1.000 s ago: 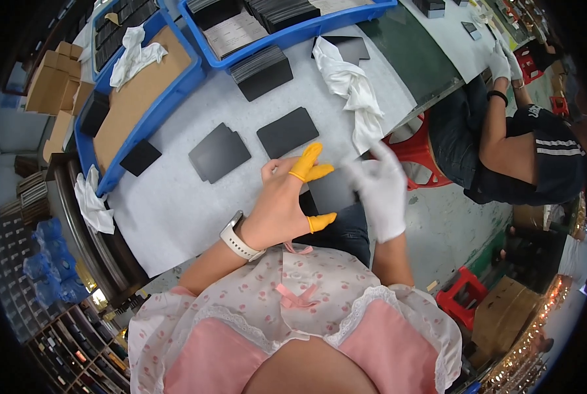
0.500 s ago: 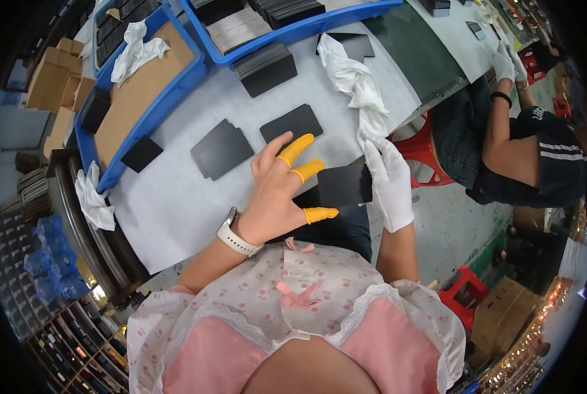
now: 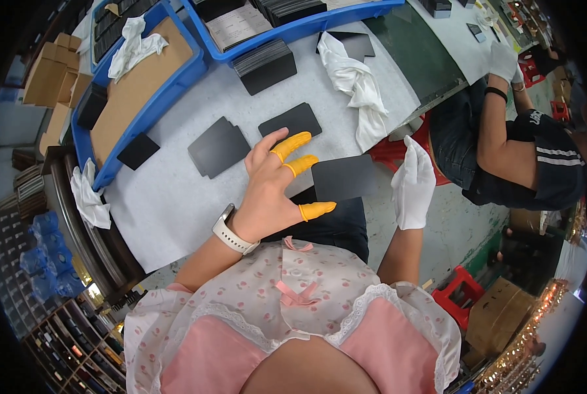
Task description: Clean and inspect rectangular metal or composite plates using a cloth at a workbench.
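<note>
L hand (image 3: pixel 267 190) is spread open w/ rubbery orange finger cots (image 3: pixel 292 144), holding nothing. R hand (image 3: pixel 413 187) (white cloth glove) is open too — a flat matte black rectangular panel (image 3: pixel 343 177) sits btwn them, grip unclear. White table (image 3: pixel 168 197) behind.

A white worktop (image 3: pixel 175 203) carries two flat black panels (image 3: pixel 218 148) (image 3: pixel 291 121), a stack of black panels (image 3: pixel 265 64), a crumpled white cloth (image 3: pixel 356 85), blue trays (image 3: pixel 175 82) and what looks like a dark green mat (image 3: pixel 415 52).

Brown cardboard boxes (image 3: pixel 47 75), far left
</note>
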Available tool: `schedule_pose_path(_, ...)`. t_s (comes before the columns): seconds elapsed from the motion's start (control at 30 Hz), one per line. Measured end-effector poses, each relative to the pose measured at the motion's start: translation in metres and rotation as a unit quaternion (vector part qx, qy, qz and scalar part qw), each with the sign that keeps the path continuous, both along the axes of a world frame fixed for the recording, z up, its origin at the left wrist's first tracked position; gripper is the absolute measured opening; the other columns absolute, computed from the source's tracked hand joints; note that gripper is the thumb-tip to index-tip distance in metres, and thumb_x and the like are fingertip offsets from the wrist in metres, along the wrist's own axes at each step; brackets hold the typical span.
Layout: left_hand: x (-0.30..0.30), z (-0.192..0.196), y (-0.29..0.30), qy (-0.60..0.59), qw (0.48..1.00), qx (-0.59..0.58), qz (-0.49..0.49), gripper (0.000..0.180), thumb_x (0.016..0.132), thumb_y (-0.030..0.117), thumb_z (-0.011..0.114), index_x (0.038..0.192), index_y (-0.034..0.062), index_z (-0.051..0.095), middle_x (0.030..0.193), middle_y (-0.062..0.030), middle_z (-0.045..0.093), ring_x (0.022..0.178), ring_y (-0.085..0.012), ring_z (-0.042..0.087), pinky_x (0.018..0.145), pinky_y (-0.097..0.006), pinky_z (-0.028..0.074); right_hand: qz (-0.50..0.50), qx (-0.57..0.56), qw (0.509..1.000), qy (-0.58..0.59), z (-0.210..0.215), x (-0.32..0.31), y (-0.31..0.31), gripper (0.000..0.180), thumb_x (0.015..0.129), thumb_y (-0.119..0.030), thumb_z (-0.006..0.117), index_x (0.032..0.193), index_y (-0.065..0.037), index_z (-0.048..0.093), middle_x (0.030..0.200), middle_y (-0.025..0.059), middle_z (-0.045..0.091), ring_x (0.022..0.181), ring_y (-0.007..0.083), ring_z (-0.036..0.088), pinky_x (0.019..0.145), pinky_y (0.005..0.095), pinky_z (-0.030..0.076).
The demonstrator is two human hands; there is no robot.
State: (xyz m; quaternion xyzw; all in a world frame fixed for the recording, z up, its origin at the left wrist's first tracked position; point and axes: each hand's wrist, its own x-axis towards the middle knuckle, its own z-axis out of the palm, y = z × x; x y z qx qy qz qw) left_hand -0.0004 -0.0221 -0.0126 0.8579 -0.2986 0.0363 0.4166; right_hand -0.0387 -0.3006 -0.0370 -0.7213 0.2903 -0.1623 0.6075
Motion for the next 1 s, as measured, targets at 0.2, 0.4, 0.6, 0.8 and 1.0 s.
schedule_pose_path(0.2,0.0,-0.002,0.001,-0.01,1.0,0.007,0.01,0.068,0.065,0.036,0.102,0.119,0.0023,0.077,0.147,-0.0147,0.063,0.148,-0.0419,0.043,0.119,-0.055,0.029,0.026,-0.007,0.999,0.022,0.002,-0.007,0.004,0.038,0.108,0.001,0.055,0.145,-0.004,0.064,0.106,0.0068,0.073,0.077,0.0105,0.069,0.065,0.0242,0.051)
schedule_pose_path(0.4,-0.002,-0.001,0.0,-0.011,0.999,0.014,0.027,0.065,0.066,0.035,0.102,0.117,0.0026,0.077,0.147,-0.0145,0.062,0.148,-0.0419,0.044,0.119,-0.055,0.029,0.235,-0.27,0.928,-0.104,0.022,-0.009,0.038,0.089,0.068,0.022,0.055,0.151,-0.009,0.061,0.151,0.0265,0.058,0.134,0.0446,0.063,0.108,0.0409,0.054)
schedule_pose_path(0.6,-0.011,0.0,-0.013,-0.021,0.997,-0.066,0.037,0.091,0.067,0.038,0.101,0.142,0.0028,0.063,0.148,-0.0148,0.061,0.149,-0.0399,0.044,0.118,-0.055,0.029,0.142,-0.169,0.974,-0.045,0.002,-0.011,0.067,0.053,0.094,0.013,0.069,0.146,0.002,0.063,0.127,0.0079,0.076,0.121,0.0165,0.068,0.105,0.0313,0.052)
schedule_pose_path(0.8,-0.02,-0.008,-0.015,-0.026,0.999,-0.002,0.029,0.088,0.079,0.028,0.092,0.154,0.0035,0.052,0.141,-0.0115,0.065,0.144,-0.0276,0.051,0.116,-0.058,0.027,0.171,0.4,0.9,0.03,0.022,-0.009,0.099,0.033,0.1,0.001,0.074,0.133,0.001,0.069,0.122,0.0056,0.075,0.106,0.0147,0.072,0.092,0.0285,0.057)
schedule_pose_path(1.0,-0.016,-0.015,-0.007,0.034,0.998,-0.026,0.039,0.095,0.075,0.031,0.095,0.155,0.0051,0.05,0.145,-0.0109,0.065,0.142,-0.0287,0.052,0.117,-0.057,0.025,0.206,0.307,0.929,0.016,0.03,-0.004,0.107,0.03,0.097,0.0,0.077,0.127,0.0,0.073,0.12,0.0062,0.075,0.104,0.0159,0.073,0.088,0.0297,0.059)
